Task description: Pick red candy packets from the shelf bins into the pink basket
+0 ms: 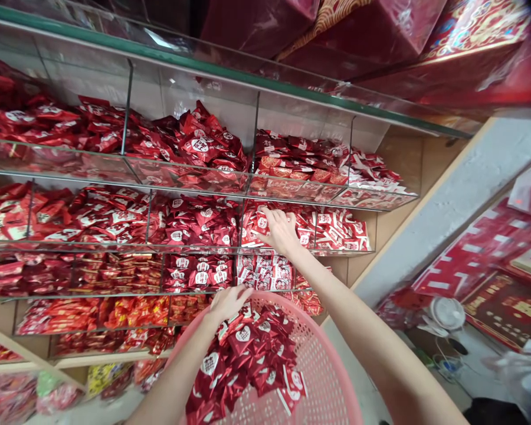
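My right hand (281,229) reaches over the front lip of a shelf compartment, among small red-and-white candy packets (249,229). Its thumb and fingers are spread apart around the packets, touching them. Below, my left hand (230,302) rests at the far rim of a pink plastic basket (331,360), its fingers bent over the edge; their undersides are hidden. Inside the basket lies a heap of dark red candy packets (265,348) with white heart-shaped labels. A red-and-white packet (294,385) lies at the heap's near right side.
Tiered shelves with clear dividers (127,112) hold many red packets (203,227). A green-edged glass shelf (230,65) carries red boxes (363,35) overhead. To the right are a wooden side panel (425,171), a white round container (446,313) and red packages (464,251).
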Available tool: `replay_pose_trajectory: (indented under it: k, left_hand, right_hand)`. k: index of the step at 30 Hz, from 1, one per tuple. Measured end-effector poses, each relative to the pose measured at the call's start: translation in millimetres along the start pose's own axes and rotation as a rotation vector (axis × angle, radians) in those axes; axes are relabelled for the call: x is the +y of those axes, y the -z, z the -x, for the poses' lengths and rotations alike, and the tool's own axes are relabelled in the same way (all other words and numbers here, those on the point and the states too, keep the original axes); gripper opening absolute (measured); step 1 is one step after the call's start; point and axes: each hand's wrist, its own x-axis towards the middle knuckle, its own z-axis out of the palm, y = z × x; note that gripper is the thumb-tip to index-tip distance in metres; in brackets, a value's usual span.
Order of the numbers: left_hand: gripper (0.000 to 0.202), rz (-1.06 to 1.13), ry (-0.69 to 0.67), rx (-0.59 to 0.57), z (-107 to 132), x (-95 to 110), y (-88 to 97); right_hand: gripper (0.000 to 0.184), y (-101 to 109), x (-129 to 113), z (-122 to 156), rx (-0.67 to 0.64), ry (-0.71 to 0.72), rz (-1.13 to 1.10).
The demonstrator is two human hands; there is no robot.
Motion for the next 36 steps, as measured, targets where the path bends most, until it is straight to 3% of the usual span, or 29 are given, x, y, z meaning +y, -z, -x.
replay_pose_trajectory:
  k: [15, 18, 21, 24, 30, 36]
  left_hand:
    - [0.062, -0.004, 0.011, -0.001, -1, 3, 0.8]
    - [0.064, -0.019, 0.013, -0.009, -2, 4, 1.3]
    - [0.065, -0.035, 0.004, -0.011, -2, 4, 1.5]
    - [0.065, -0.035, -0.001, -0.02, -1, 3, 0.9]
    - [0.061, -0.008, -0.025, -0.012, -1, 2, -0.3]
    - [0.061, -0.006, -0.013, -0.017, 1, 2, -0.5]
  right_hand:
    - [0.06, 17, -8, 18, 0.108, -0.009, -0.086]
    - [0.062, 26, -15, 36, 0.133, -0.045, -0.144]
    - [0.064, 35, -27, 74, 0.105, -0.078, -0.211]
    - [0.066, 39, -35, 128, -0.029, -0.135, -0.298]
    - [0.065, 22, -26, 228, -0.496, -0.337, -0.621]
    - [0.074, 6, -30, 265, -0.775, -0.331, -0.862]
